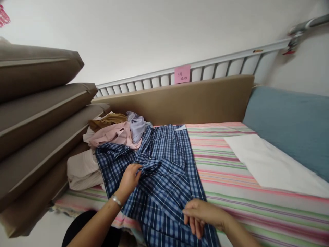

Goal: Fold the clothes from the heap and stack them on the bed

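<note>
A blue plaid shirt (164, 181) lies spread out and wrinkled over the striped sheet, and its lower part runs out of view at the bottom. My left hand (131, 178), with a silver bracelet at the wrist, is closed on a bunched fold near the shirt's middle. Low on the shirt's right side, my right hand (196, 214) has its fingers curled in, the thumb and forefinger pinching the cloth by the edge. Part of the fingertips of both hands is hidden.
Pink clothes (113, 133), a mustard cloth (109, 120) and a lavender cloth (137, 127) are heaped behind the shirt. Thick brown cushions (38, 133) are stacked at left. A white sheet (272, 164) and a blue-grey cushion (290, 123) lie right. A brown board (205, 101) stands before the radiator.
</note>
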`<action>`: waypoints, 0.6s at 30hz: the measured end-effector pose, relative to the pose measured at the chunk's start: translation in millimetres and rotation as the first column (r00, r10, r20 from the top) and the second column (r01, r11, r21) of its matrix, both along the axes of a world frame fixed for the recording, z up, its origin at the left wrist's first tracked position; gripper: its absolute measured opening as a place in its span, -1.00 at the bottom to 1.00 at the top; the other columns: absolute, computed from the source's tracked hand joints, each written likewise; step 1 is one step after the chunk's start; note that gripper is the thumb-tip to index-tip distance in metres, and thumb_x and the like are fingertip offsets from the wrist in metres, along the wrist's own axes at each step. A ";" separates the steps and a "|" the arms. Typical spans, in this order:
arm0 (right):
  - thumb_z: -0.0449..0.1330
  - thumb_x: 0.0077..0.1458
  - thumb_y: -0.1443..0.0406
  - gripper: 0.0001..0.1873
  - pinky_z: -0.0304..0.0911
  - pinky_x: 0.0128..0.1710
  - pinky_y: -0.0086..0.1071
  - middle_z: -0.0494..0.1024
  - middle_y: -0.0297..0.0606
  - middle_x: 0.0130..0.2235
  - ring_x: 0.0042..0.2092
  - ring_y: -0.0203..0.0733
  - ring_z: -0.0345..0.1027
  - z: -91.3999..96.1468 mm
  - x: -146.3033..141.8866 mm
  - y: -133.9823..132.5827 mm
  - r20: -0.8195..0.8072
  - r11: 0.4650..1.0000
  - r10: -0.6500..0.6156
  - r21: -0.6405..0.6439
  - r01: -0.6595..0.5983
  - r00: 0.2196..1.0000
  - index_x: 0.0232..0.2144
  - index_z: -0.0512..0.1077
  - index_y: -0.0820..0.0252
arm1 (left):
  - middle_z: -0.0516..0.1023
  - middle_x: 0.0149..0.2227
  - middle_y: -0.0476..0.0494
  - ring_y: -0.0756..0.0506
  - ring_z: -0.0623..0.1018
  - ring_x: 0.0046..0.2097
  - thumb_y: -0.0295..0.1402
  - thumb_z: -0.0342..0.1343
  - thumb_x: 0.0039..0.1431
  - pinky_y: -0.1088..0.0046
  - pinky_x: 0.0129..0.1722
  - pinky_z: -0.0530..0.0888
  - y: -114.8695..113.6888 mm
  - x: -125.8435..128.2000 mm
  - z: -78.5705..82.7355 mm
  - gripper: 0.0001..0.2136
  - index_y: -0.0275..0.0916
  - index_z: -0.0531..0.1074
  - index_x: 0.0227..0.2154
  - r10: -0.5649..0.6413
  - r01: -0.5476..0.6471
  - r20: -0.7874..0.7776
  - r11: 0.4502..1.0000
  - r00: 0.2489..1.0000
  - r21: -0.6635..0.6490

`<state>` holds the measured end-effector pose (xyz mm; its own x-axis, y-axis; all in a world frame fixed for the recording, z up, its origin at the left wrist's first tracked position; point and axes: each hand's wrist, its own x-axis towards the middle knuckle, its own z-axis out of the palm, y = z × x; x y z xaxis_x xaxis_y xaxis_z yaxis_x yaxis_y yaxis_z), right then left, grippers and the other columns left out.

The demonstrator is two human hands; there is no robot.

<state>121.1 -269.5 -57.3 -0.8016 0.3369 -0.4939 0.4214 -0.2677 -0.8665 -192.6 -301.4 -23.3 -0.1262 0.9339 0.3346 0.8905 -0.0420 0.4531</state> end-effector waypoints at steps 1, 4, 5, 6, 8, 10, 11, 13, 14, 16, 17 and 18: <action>0.10 -0.06 -0.06 -0.53 0.12 -0.67 -0.58 0.47 -0.32 -0.62 -0.66 -0.39 0.32 -8.5 -0.9 2.4 0.003 0.999 0.012 -0.032 -0.012 1.000 -0.49 0.40 0.26 | 0.50 -0.12 -0.18 -0.17 0.40 -0.01 -0.36 0.01 0.10 0.26 0.08 0.27 11.5 7.1 -0.1 -0.76 -0.18 0.45 -0.17 -0.027 0.025 -0.026 0.998 0.999 -0.059; 0.12 -0.12 -0.10 -0.50 0.18 -0.69 -0.55 0.46 -0.32 -0.64 -0.68 -0.35 0.32 -26.2 -1.4 10.4 0.006 0.992 0.050 -0.114 -0.049 0.999 -0.46 0.40 0.26 | 0.49 -0.12 -0.23 -0.24 0.37 0.01 -0.36 0.18 -0.06 0.18 0.08 0.23 49.1 20.4 -6.4 -0.69 -0.20 0.47 -0.18 0.022 -0.025 -0.017 0.977 1.000 -0.210; 0.12 -0.12 -0.10 -0.50 0.19 -0.70 -0.54 0.46 -0.31 -0.64 -0.68 -0.34 0.32 -28.8 -1.0 12.9 -0.004 0.990 0.062 -0.129 -0.062 0.998 -0.45 0.40 0.25 | 0.50 -0.15 -0.24 -0.25 0.38 0.00 -0.37 0.21 -0.10 0.17 0.07 0.23 61.4 20.2 -9.4 -0.72 -0.22 0.49 -0.24 0.051 -0.049 0.003 0.970 0.999 -0.237; 0.12 -0.12 -0.09 -0.51 0.19 -0.70 -0.54 0.46 -0.30 -0.65 -0.68 -0.33 0.33 -30.0 -0.6 15.1 -0.020 0.988 0.074 -0.137 -0.076 0.997 -0.45 0.40 0.25 | 0.52 -0.21 -0.22 -0.24 0.41 -0.04 -0.39 0.22 -0.12 0.19 0.05 0.25 72.4 17.2 -11.6 -0.79 -0.22 0.51 -0.33 0.073 -0.064 0.030 0.965 0.997 -0.256; 0.11 -0.11 -0.07 -0.53 0.21 -0.69 -0.52 0.46 -0.28 -0.66 -0.68 -0.30 0.34 -29.7 0.2 18.7 -0.050 0.983 0.094 -0.153 -0.101 0.994 -0.46 0.39 0.25 | 0.54 -0.37 -0.15 -0.18 0.48 -0.17 -0.39 0.19 -0.10 0.27 -0.04 0.33 88.7 2.1 -11.4 -0.96 -0.23 0.48 -0.52 0.105 -0.069 0.113 0.957 0.988 -0.282; 0.11 -0.09 -0.05 -0.55 0.26 -0.65 -0.47 0.47 -0.26 -0.66 -0.67 -0.25 0.36 -27.9 0.3 21.0 -0.070 0.977 0.111 -0.174 -0.121 0.991 -0.45 0.38 0.25 | 0.51 -0.49 -0.07 -0.12 0.51 -0.29 -0.30 0.13 -0.05 0.35 -0.17 0.40 94.2 -23.0 -2.0 -0.88 -0.23 0.43 -0.58 0.145 -0.074 0.246 0.959 0.959 -0.275; 0.12 -0.09 -0.05 -0.56 0.29 -0.62 -0.44 0.47 -0.26 -0.66 -0.66 -0.24 0.38 -27.2 -0.1 21.8 -0.071 0.973 0.119 -0.190 -0.130 0.990 -0.45 0.38 0.24 | 0.50 -0.50 -0.05 -0.10 0.51 -0.33 -0.24 0.10 -0.03 0.38 -0.22 0.41 92.6 -38.1 6.1 -0.83 -0.24 0.42 -0.56 0.168 -0.087 0.319 0.964 0.933 -0.253; 0.14 -0.11 -0.03 -0.58 0.33 -0.57 -0.38 0.45 -0.28 -0.69 -0.65 -0.21 0.39 -26.1 -1.2 22.8 -0.070 0.965 0.136 -0.218 -0.148 0.988 -0.45 0.37 0.23 | 0.49 -0.49 -0.02 -0.07 0.51 -0.35 -0.12 0.04 -0.03 0.42 -0.28 0.43 82.0 -69.8 27.2 -0.74 -0.24 0.39 -0.48 0.215 -0.143 0.458 0.972 0.863 -0.185; 0.15 -0.12 -0.03 -0.59 0.34 -0.56 -0.36 0.44 -0.30 -0.71 -0.65 -0.19 0.39 -25.8 -1.8 23.1 -0.068 0.962 0.143 -0.227 -0.155 0.987 -0.46 0.37 0.23 | 0.48 -0.48 0.00 -0.05 0.50 -0.36 -0.08 0.04 -0.05 0.44 -0.31 0.43 74.3 -85.0 38.6 -0.71 -0.23 0.36 -0.46 0.234 -0.184 0.517 0.972 0.823 -0.148; 0.15 -0.12 -0.02 -0.60 0.34 -0.55 -0.34 0.40 -0.35 -0.75 -0.67 -0.18 0.38 -24.7 -2.3 23.3 -0.070 0.960 0.150 -0.230 -0.162 0.986 -0.47 0.36 0.22 | 0.45 -0.49 0.03 -0.01 0.47 -0.42 -0.03 0.04 -0.11 0.49 -0.39 0.41 57.4 -110.8 59.1 -0.68 -0.21 0.32 -0.45 0.265 -0.276 0.610 0.958 0.747 -0.078; 0.15 -0.11 -0.01 -0.61 0.34 -0.56 -0.34 0.38 -0.36 -0.76 -0.67 -0.19 0.37 -23.7 -2.0 23.3 -0.072 0.960 0.151 -0.226 -0.163 0.986 -0.47 0.36 0.22 | 0.44 -0.50 0.04 0.00 0.45 -0.45 -0.02 0.05 -0.13 0.51 -0.44 0.40 49.6 -120.6 67.2 -0.67 -0.20 0.31 -0.46 0.276 -0.319 0.645 0.946 0.712 -0.053; 0.15 -0.10 0.00 -0.61 0.33 -0.56 -0.36 0.38 -0.37 -0.76 -0.68 -0.19 0.37 -22.3 -1.4 23.1 -0.074 0.961 0.152 -0.222 -0.165 0.986 -0.46 0.37 0.22 | 0.43 -0.51 0.05 0.01 0.42 -0.48 -0.03 0.07 -0.15 0.53 -0.49 0.38 42.8 -128.0 73.4 -0.68 -0.20 0.30 -0.46 0.289 -0.359 0.672 0.933 0.682 -0.037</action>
<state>119.6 -246.4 -79.6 -0.8641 0.0877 -0.4956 0.4272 -0.3929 -0.8143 -320.5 -258.6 50.1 -0.6344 0.7623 0.1283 0.3331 0.1198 0.9353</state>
